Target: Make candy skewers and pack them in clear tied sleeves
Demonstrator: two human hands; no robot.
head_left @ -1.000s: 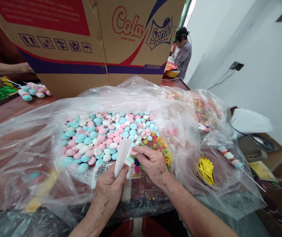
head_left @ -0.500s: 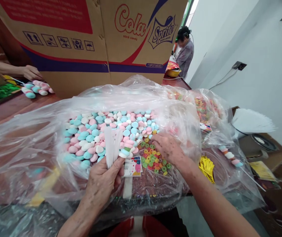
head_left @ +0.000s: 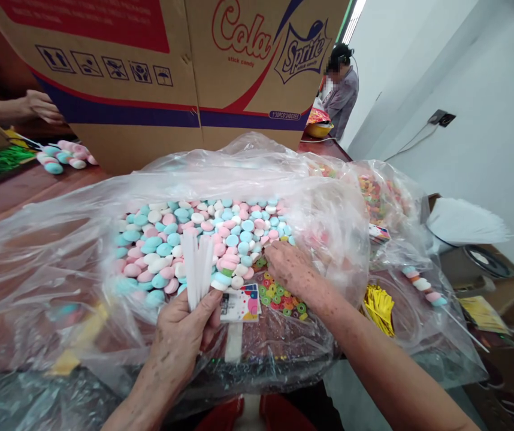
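My left hand (head_left: 184, 335) is closed around a small bunch of white sticks (head_left: 196, 269) that point upward. A colourful printed card (head_left: 240, 303) lies just right of its thumb. My right hand (head_left: 292, 267) rests knuckles-up on the sweets, its fingertips curled down into the small ring-shaped sweets (head_left: 280, 295) at the edge of the pile of pink, blue and white round sweets (head_left: 203, 236); what the fingers pinch is hidden. Both piles lie inside a large open clear plastic bag (head_left: 59, 263).
A big cardboard box (head_left: 171, 72) printed Cola and Sprite stands behind the bag. Another person's hand (head_left: 39, 106) is at the far left near finished sweet skewers (head_left: 66, 157). A second bag of ring sweets (head_left: 374, 200), yellow twist ties (head_left: 377, 306) and a person standing (head_left: 342, 90) are to the right.
My right hand left the stick bunch and moved right and forward onto the ring sweets. My left hand turned the sticks more upright. The other person's hand at far left drew back.
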